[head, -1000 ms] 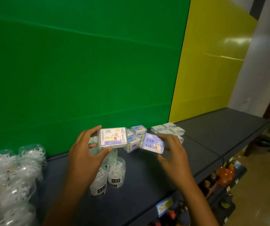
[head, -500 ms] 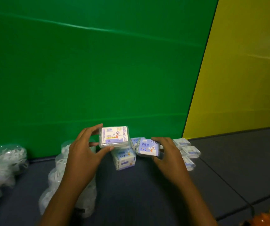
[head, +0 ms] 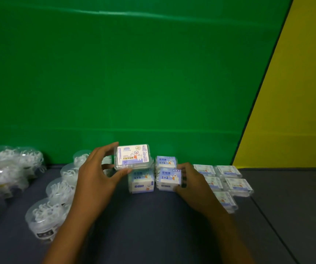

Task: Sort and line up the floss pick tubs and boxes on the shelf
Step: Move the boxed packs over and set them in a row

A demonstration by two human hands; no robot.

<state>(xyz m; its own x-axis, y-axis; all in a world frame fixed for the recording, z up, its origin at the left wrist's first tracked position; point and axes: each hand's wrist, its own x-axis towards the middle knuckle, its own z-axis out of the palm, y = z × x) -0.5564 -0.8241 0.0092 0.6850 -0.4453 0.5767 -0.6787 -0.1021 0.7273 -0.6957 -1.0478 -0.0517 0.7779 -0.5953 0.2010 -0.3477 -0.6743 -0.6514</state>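
Dark shelf (head: pixel 153 225) | left grip (head: pixel 96 180) pinches clear box (head: pixel 133 156) | right grip (head: pixel 193 184) clasps blue box (head: pixel 169 178), fingertips hidden

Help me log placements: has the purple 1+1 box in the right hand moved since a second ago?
Yes. The purple 1+1 box came down from mid-air; the right hand now sets it on the stack in front of the rear 1+1 box.

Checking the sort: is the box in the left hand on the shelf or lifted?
Lifted: left hand holds the box above the others.
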